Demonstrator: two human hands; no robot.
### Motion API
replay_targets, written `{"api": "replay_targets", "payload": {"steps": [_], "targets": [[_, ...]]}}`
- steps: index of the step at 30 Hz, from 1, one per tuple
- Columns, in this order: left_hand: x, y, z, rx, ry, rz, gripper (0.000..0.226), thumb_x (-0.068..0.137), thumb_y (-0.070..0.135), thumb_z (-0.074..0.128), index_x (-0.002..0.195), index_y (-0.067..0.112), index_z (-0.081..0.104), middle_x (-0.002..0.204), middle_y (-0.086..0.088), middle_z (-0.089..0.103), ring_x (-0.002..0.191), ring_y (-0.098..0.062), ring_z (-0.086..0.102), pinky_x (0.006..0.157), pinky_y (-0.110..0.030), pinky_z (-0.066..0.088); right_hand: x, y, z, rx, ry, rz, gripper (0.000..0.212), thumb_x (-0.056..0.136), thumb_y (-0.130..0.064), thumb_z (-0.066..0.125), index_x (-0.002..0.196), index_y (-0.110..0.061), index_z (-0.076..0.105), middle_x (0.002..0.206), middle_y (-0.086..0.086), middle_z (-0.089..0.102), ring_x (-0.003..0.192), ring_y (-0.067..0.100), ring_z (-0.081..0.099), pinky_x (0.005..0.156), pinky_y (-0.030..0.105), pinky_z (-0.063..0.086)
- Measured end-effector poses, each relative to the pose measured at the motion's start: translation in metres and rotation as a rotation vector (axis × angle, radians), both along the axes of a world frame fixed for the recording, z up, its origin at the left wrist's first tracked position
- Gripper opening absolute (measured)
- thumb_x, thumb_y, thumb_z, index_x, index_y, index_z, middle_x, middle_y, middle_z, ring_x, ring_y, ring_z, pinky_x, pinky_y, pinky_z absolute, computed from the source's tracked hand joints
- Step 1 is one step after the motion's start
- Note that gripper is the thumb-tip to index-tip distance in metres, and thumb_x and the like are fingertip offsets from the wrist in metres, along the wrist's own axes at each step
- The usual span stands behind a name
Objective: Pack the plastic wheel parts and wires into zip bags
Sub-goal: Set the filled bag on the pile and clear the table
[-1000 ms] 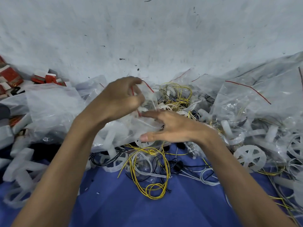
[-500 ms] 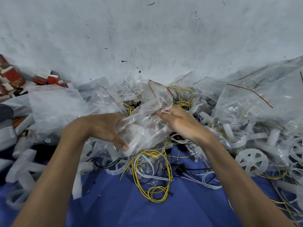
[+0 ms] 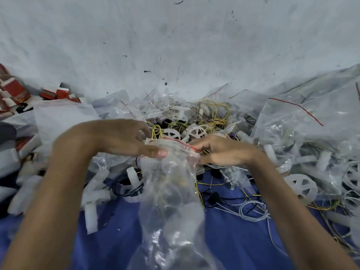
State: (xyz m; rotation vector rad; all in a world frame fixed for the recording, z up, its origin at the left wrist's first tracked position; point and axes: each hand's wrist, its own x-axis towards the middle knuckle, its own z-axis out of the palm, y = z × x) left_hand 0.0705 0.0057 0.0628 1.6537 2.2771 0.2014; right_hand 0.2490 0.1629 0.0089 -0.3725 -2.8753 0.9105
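Observation:
A clear zip bag [image 3: 171, 191] with a red seal strip hangs toward me at the centre. My left hand [image 3: 124, 139] pinches the left side of its mouth with thumb and fingers. My right hand [image 3: 220, 151] pinches the right side at the red strip. Behind the bag's mouth lies a heap of white plastic wheel parts [image 3: 192, 132] tangled with yellow wires [image 3: 214, 114]. Another wheel [image 3: 302, 187] and grey and black wires [image 3: 251, 209] lie on the blue cloth at the right.
Filled clear bags [image 3: 303, 123] pile up at the right, empty bags [image 3: 60, 117] at the left. Red and white boxes [image 3: 15, 92] sit at the far left. White plastic pieces [image 3: 93, 193] lie beside my left arm. A grey wall [image 3: 175, 45] stands behind.
The bag has been pulled down toward me and its mouth is now held between both hands. My left hand moved up to the bag's rim; the wheel heap behind is uncovered.

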Motion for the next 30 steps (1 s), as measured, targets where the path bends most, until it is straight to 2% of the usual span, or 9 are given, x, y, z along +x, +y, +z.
{"api": "replay_targets", "payload": {"steps": [4, 6, 8, 11, 14, 16, 19, 23, 30], "targets": [[-0.002, 0.017, -0.017, 0.096, -0.177, -0.151, 0.083, 0.057, 0.07, 0.057, 0.129, 0.028, 0.048, 0.121, 0.013, 0.054, 0.107, -0.004, 0.054, 0.094, -0.018, 0.041, 0.003, -0.004, 0.007, -0.051, 0.046, -0.007, 0.034, 0.087, -0.004, 0.06, 0.084, -0.038, 0.068, 0.119, -0.018, 0.061, 0.115, 0.004, 0.053, 0.102, 0.024, 0.034], [-0.007, 0.016, -0.02, 0.121, -0.294, -0.266, 0.062, 0.069, 0.054, 0.062, 0.118, 0.016, 0.061, 0.116, 0.006, 0.065, 0.109, -0.004, 0.058, 0.091, -0.014, 0.041, 0.009, -0.001, 0.01, -0.093, 0.096, -0.034, 0.033, 0.086, -0.001, 0.059, 0.074, -0.03, 0.067, 0.108, -0.008, 0.067, 0.109, 0.013, 0.058, 0.101, 0.032, 0.04], [-0.013, 0.013, -0.023, 0.149, -0.366, -0.29, 0.043, 0.076, 0.041, 0.063, 0.107, 0.011, 0.067, 0.108, 0.005, 0.07, 0.107, -0.007, 0.062, 0.091, -0.019, 0.043, 0.014, 0.004, 0.009, -0.092, 0.117, -0.081, 0.018, 0.085, 0.003, 0.056, 0.081, -0.011, 0.068, 0.101, 0.008, 0.067, 0.101, 0.026, 0.06, 0.097, 0.044, 0.044], [-0.019, 0.013, -0.026, 0.179, -0.383, -0.294, 0.041, 0.08, 0.041, 0.059, 0.092, 0.003, 0.065, 0.095, -0.021, 0.066, 0.09, -0.031, 0.062, 0.091, -0.041, 0.046, 0.014, 0.013, 0.007, -0.1, 0.087, -0.14, 0.016, 0.085, 0.002, 0.06, 0.1, 0.0, 0.065, 0.103, 0.009, 0.067, 0.094, 0.023, 0.063, 0.085, 0.023, 0.049], [-0.017, 0.013, -0.025, 0.192, -0.442, -0.315, 0.022, 0.082, 0.042, 0.054, 0.068, 0.027, 0.061, 0.067, -0.002, 0.059, 0.068, -0.009, 0.053, 0.071, -0.021, 0.044, 0.014, 0.02, 0.002, -0.176, -0.056, -0.194, 0.041, 0.078, -0.004, 0.07, 0.109, -0.016, 0.047, 0.096, -0.007, 0.057, 0.078, 0.003, 0.061, 0.078, 0.021, 0.05], [-0.017, 0.013, -0.023, 0.155, -0.451, -0.331, 0.024, 0.085, 0.041, 0.052, 0.063, 0.031, 0.057, 0.064, 0.006, 0.057, 0.063, -0.004, 0.052, 0.064, -0.015, 0.04, 0.014, 0.024, -0.004, -0.024, -0.368, -0.154, 0.052, 0.069, -0.016, 0.081, 0.108, -0.022, 0.047, 0.097, -0.005, 0.061, 0.085, 0.009, 0.063, 0.081, 0.026, 0.052], [-0.016, 0.012, -0.024, 0.127, -0.416, -0.329, 0.024, 0.085, 0.043, 0.05, 0.07, 0.027, 0.059, 0.064, 0.006, 0.056, 0.063, -0.004, 0.052, 0.065, -0.018, 0.04, 0.011, 0.021, -0.021, -0.002, -0.687, -0.117, 0.037, 0.066, -0.018, 0.084, 0.091, -0.023, 0.058, 0.081, -0.006, 0.066, 0.077, 0.015, 0.065, 0.067, 0.023, 0.053], [-0.011, 0.014, -0.023, 0.103, -0.391, -0.27, 0.041, 0.083, 0.052, 0.044, 0.089, 0.018, 0.067, 0.068, 0.0, 0.062, 0.067, -0.008, 0.06, 0.067, -0.022, 0.045, 0.008, 0.019, -0.039, -0.267, -0.646, -0.205, 0.021, 0.072, 0.003, 0.075, 0.085, -0.009, 0.065, 0.087, 0.008, 0.068, 0.096, 0.038, 0.066, 0.086, 0.039, 0.055], [-0.003, 0.013, -0.023, 0.032, -0.49, -0.144, 0.065, 0.079, 0.062, 0.031, 0.102, 0.014, 0.068, 0.093, -0.007, 0.073, 0.091, -0.024, 0.069, 0.083, -0.031, 0.052, 0.011, 0.02, -0.029, -0.251, -0.554, -0.229, 0.018, 0.085, 0.001, 0.062, 0.102, -0.002, 0.059, 0.103, 0.02, 0.064, 0.068, 0.025, 0.066, 0.053, 0.02, 0.055]]}}
